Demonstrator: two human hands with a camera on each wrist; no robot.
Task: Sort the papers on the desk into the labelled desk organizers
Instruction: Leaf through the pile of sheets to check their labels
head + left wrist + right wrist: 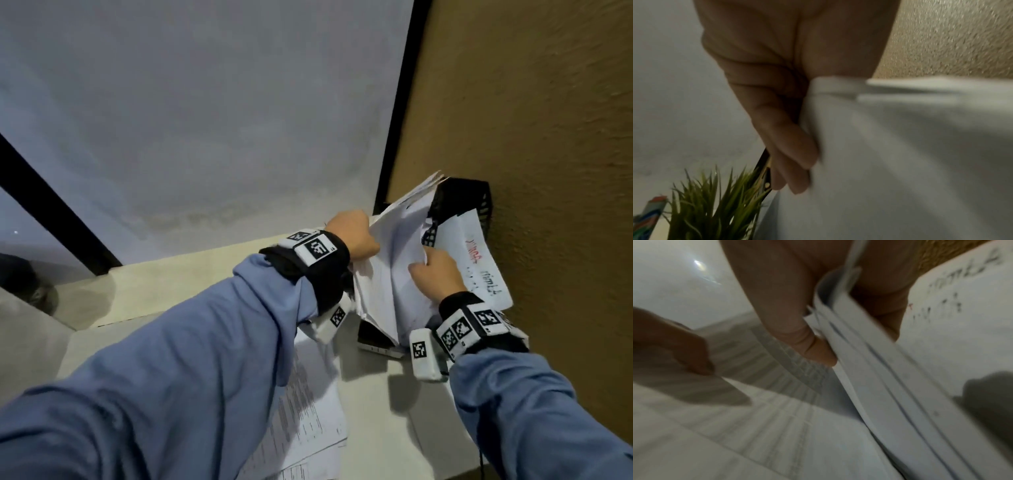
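A black mesh desk organizer [460, 198] stands against the tan wall at the desk's far right, with a handwritten paper label [476, 263] hanging on its front. A stack of white papers [394, 260] stands tilted in it. My left hand [352, 236] grips the stack's left edge; in the left wrist view its fingers [789, 146] curl around the white sheets [900, 154]. My right hand [433, 274] pinches a bundle of sheets [869, 361] at the right side, thumb [818, 352] pressed on one face and the other fingers behind.
Printed sheets [308, 404] lie on the pale desk [376, 394] under my left forearm. A green artificial plant [715, 203] and a colourful object [649, 214] show below the left hand. The textured tan wall [531, 137] stands close on the right.
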